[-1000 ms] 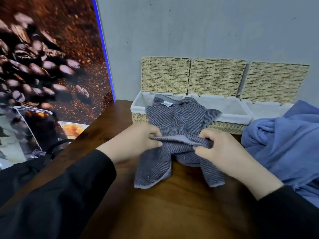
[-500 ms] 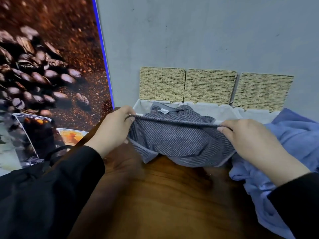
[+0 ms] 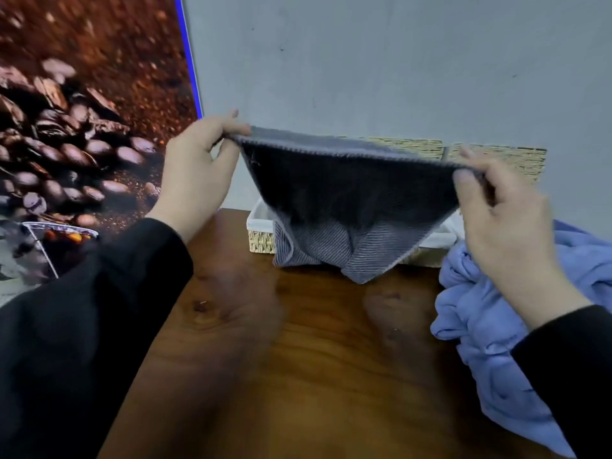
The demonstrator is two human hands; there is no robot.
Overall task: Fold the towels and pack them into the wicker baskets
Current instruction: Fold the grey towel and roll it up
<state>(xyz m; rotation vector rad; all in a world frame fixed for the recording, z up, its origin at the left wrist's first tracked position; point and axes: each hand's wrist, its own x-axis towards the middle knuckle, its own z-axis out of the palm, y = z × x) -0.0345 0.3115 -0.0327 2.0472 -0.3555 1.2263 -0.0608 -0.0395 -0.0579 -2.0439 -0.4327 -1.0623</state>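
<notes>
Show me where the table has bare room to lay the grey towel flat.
The table is bare in front of the baskets, between the left sleeve and the blue towel. The right side is crowded by that blue heap. Both hands, left and right, hold the grey towel above the baskets.

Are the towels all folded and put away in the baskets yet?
Not yet. No folded towel shows in the wicker baskets. Right now the left hand and right hand pinch the grey striped towel up by its top edge, unfolded. The blue towel lies crumpled on the table, waiting.
</notes>
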